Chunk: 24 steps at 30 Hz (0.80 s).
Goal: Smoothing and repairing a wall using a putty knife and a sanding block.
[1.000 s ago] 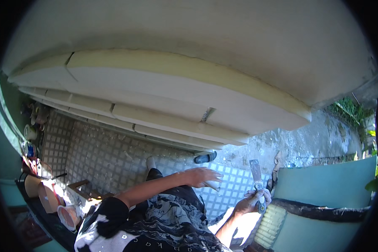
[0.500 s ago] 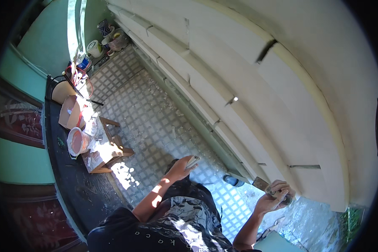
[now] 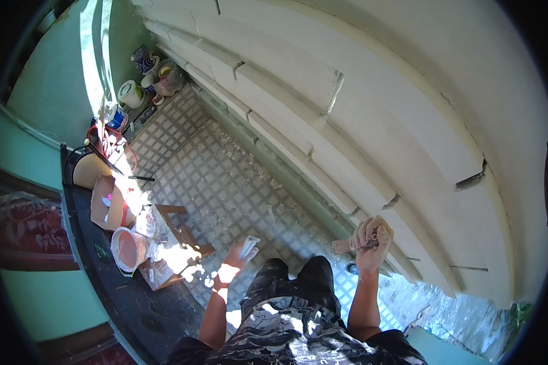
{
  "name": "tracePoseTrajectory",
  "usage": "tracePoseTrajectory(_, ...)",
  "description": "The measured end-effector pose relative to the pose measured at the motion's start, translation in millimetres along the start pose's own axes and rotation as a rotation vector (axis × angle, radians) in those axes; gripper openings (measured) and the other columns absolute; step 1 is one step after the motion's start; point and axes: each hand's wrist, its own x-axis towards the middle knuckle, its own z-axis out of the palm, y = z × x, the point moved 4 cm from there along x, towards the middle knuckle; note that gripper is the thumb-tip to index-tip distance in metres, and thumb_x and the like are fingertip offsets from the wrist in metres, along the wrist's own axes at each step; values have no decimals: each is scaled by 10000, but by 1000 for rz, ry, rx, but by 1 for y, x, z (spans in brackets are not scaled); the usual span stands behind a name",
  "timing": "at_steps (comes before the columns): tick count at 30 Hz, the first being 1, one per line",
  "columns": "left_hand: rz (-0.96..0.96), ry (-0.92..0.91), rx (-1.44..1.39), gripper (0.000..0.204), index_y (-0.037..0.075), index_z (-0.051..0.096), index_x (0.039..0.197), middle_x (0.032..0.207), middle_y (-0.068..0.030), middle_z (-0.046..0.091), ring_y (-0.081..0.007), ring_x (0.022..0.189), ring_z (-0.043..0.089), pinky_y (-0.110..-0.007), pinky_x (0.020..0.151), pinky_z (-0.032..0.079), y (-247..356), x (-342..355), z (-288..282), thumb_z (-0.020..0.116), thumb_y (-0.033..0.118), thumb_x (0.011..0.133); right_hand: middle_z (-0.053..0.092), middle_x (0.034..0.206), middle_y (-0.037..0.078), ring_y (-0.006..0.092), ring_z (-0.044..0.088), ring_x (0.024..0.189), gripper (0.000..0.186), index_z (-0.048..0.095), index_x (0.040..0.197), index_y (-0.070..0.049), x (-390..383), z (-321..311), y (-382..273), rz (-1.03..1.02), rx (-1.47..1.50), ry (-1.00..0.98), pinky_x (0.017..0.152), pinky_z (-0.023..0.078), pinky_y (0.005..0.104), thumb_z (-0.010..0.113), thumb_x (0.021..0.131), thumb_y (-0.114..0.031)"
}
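Observation:
My right hand [image 3: 371, 246] is closed round the handle of a putty knife, beside the cream wall panels [image 3: 402, 164]. The putty knife [image 3: 342, 246] has its broad, stained blade sticking out to the left of my fist. Pale dust coats those fingers. In my left hand [image 3: 232, 260], held low in front of my left leg, is a small pale flat piece [image 3: 248, 246]. It looks folded or layered, and its kind is not clear. Both hands are apart from each other, and the blade's contact with the wall cannot be made out.
At the left a wooden stool [image 3: 186, 234] stands next to a black ledge [image 3: 128, 310]. A bucket [image 3: 128, 250] and a cardboard box [image 3: 106, 204] are beside it. Paint tubs [image 3: 131, 92] crowd the far corner. Crumbs litter the tiled floor [image 3: 225, 182]. Grooves and ledges run along the wall.
The view has turned. My right hand has come left and up with the putty knife, and my left hand has dropped down and left with the pale piece.

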Motion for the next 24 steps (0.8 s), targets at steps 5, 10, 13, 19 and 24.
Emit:
tracePoseTrajectory(5,100,276,-198,351,-4,648,1077,949,-134,698,-186,852,650,-328,777,499,42,54,-53,653,292,889,367,593,8,104,357,455,343,404,719,-82,71,38,-46,-319,165,217,400,304,250,460,959,-320)
tracePoseTrajectory(10,211,166,-342,284,-33,669,978,951,-127,705,-161,834,657,-303,759,511,91,142,-66,657,232,878,418,620,54,150,426,471,298,404,789,-88,104,87,-71,-802,220,133,407,405,267,457,989,-302)
tracePoseTrajectory(13,281,134,-271,221,11,652,822,941,-122,704,-192,848,659,-319,786,510,130,193,-86,700,224,862,457,660,75,167,468,486,273,415,830,-91,123,106,-56,-1008,166,162,427,453,278,456,1001,-300)
tracePoseTrajectory(19,778,41,-114,83,30,666,769,767,-95,684,-207,728,646,-320,680,510,208,265,-120,697,96,809,499,675,100,186,515,480,380,423,832,-89,152,149,-55,-1377,-59,206,413,492,294,346,1021,-409)
tracePoseTrajectory(24,943,-218,69,63,84,655,721,759,-69,671,-271,744,650,-367,686,513,261,311,-119,699,40,732,522,673,84,210,534,466,341,425,845,-95,163,173,-47,-1616,-103,389,416,509,330,371,1016,-385)
